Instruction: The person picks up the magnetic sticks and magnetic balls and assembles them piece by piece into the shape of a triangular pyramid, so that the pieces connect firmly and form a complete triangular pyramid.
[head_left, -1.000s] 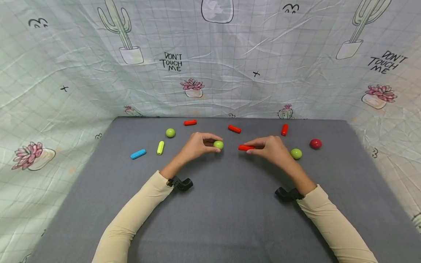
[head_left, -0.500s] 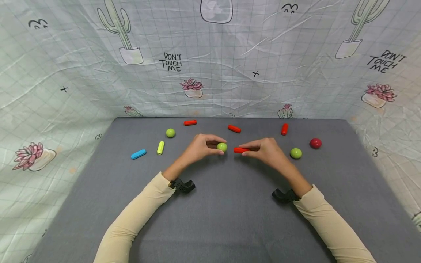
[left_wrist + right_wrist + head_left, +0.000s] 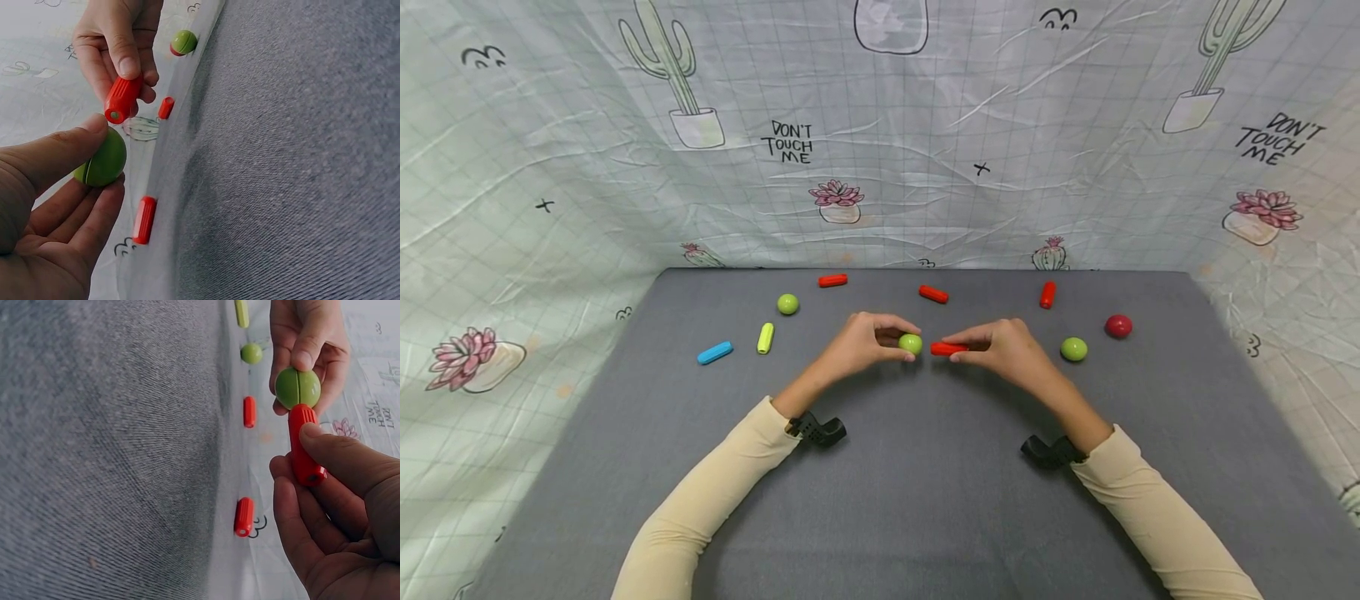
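Between thumb and fingers of my left hand (image 3: 857, 346) is a green ball (image 3: 911, 343) with a seam line around it, plain to see in the right wrist view. My right hand (image 3: 1012, 348) pinches a short red ribbed stick (image 3: 945, 349), which has a small hole in its end (image 3: 115, 115). The stick points at the ball, and a narrow gap lies between them in the head view. Both hands are close together over the middle of the grey table (image 3: 917, 483), held above its surface.
Red sticks lie along the back, one left (image 3: 832, 281), one central (image 3: 933, 293), one right (image 3: 1048, 295). At left are a green ball (image 3: 787, 304), a yellow stick (image 3: 765, 338) and a blue stick (image 3: 715, 352). A green ball (image 3: 1073, 349) and a red ball (image 3: 1118, 326) sit right.
The hands have come closer together. The green ball has moved right and a little toward me, the red stick left and a little toward me. Both grips stay the same.
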A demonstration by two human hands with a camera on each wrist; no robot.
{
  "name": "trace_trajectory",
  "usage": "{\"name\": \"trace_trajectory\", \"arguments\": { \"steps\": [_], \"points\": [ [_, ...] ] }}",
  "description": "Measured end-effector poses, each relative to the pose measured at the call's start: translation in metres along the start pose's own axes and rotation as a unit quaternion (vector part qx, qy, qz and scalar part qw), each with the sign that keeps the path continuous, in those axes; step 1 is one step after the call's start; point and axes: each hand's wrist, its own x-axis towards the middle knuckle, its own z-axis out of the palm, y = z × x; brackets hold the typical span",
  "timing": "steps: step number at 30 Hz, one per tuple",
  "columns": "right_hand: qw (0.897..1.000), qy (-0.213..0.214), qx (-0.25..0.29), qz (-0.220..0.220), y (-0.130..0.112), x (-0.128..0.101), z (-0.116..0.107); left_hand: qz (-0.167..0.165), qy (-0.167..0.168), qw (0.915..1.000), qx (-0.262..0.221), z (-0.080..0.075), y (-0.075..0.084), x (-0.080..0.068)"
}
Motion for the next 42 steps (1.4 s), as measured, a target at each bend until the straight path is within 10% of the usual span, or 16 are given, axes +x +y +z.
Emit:
{"name": "trace_trajectory", "arguments": {
  "steps": [42],
  "points": [
    [0.998, -0.063, -0.006, -0.025, 0.002, -0.006, 0.007, -0.036, -0.058, 0.9967, -0.043, 0.012, 0.000, -0.008]
  ]
}}
